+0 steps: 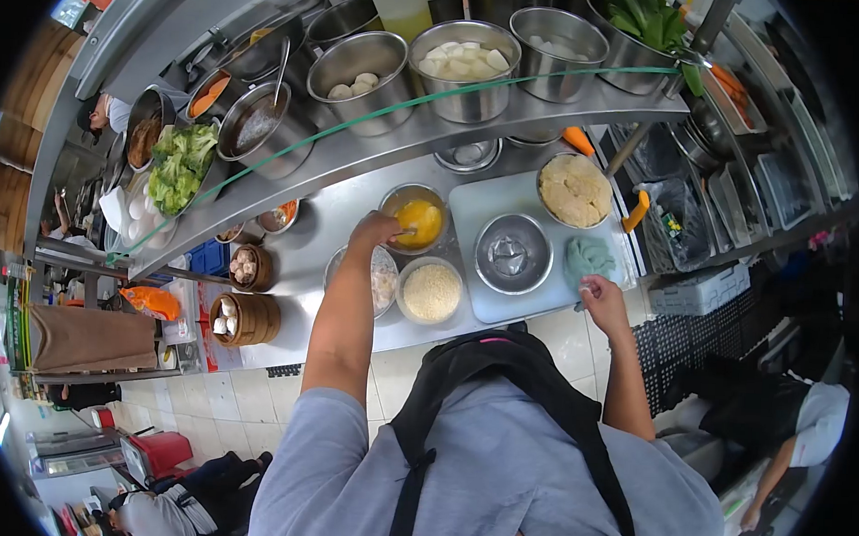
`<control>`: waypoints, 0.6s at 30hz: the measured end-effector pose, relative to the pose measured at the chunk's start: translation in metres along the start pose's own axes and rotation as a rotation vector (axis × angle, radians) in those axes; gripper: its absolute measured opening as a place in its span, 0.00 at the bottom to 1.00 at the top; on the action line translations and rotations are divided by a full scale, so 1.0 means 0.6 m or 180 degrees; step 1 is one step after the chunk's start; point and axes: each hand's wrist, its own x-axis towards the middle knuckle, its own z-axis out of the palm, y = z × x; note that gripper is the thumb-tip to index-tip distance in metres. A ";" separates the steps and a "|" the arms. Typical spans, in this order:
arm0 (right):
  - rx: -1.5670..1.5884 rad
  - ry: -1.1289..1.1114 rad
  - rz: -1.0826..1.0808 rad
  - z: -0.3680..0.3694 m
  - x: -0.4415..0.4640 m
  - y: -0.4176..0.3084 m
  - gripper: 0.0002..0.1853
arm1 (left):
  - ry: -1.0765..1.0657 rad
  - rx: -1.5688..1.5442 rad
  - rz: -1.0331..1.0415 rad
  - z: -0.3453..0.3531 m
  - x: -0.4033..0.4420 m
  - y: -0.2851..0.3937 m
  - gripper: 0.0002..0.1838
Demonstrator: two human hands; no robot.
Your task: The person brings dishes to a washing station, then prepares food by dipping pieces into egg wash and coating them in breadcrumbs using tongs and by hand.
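My left hand (377,229) is closed at the left rim of a steel bowl of yellow beaten egg (419,222); a utensil end shows in the egg by my fingers. Below it are a bowl of pale crumbs (431,291) and a bowl of whitish pieces (383,283), partly under my forearm. My right hand (598,296) has its fingers pinched at the table's front edge, just below a green cloth (589,260); what it holds, if anything, is too small to name. An empty steel bowl (513,254) sits on the white cutting board (471,205).
A bowl of tan dough-like mix (575,190) is at the board's back right. Bamboo steamers (255,320) stand at the left. Above runs a steel shelf (377,146) with several pots. A co-worker (816,419) is at the lower right, another person (189,507) at the lower left.
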 end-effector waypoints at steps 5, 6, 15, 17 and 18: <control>0.0147 -0.0124 0.0192 -0.002 -0.001 -0.039 0.14 | 0.0569 0.0246 0.0579 -0.059 -0.045 -0.006 0.19; 0.0386 -0.0157 0.0107 0.000 0.000 -0.051 0.13 | 0.0554 0.0249 0.0572 -0.069 -0.072 0.002 0.19; -0.0366 -0.1600 -0.2273 0.228 0.040 -0.311 0.16 | 0.1716 0.1216 0.0699 -0.147 -0.285 0.061 0.18; -0.0943 -0.2137 -0.2602 0.318 0.051 -0.316 0.20 | 0.1946 0.1178 0.0804 -0.145 -0.301 0.059 0.17; -0.0947 -0.2140 -0.2628 0.353 0.053 -0.314 0.20 | 0.1970 0.1171 0.0794 -0.141 -0.307 0.059 0.17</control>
